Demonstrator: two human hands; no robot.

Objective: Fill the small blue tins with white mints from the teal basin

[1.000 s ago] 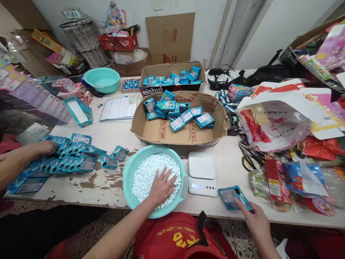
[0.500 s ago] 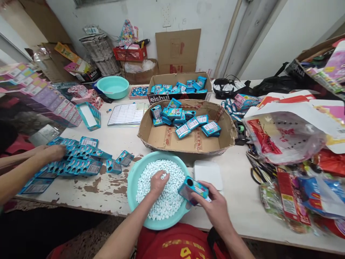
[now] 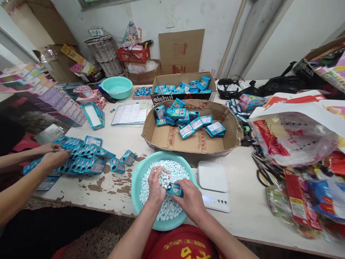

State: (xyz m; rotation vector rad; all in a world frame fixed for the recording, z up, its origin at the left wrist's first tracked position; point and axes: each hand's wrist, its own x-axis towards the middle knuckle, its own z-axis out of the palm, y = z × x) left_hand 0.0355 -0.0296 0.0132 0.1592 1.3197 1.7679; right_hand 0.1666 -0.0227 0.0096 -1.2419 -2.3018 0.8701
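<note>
A teal basin (image 3: 140,172) full of small white candies (image 3: 175,171) sits at the table's near edge. Over it, my right hand (image 3: 188,199) grips a small blue box (image 3: 175,189) with its open end turned toward my left hand. My left hand (image 3: 156,185) is cupped around a handful of white candies pressed against the box's opening. A white digital scale (image 3: 214,185) stands just right of the basin.
A cardboard tray (image 3: 188,142) of blue boxes lies behind the basin, with a second carton (image 3: 183,88) behind it. Another person's hands (image 3: 54,156) sort rows of blue boxes (image 3: 83,162) at the left. Bags and packaging (image 3: 293,144) crowd the right side.
My right hand picked the blue box up from the table at the right and brought it over the basin. My left hand scooped up candies and met the box's opening.
</note>
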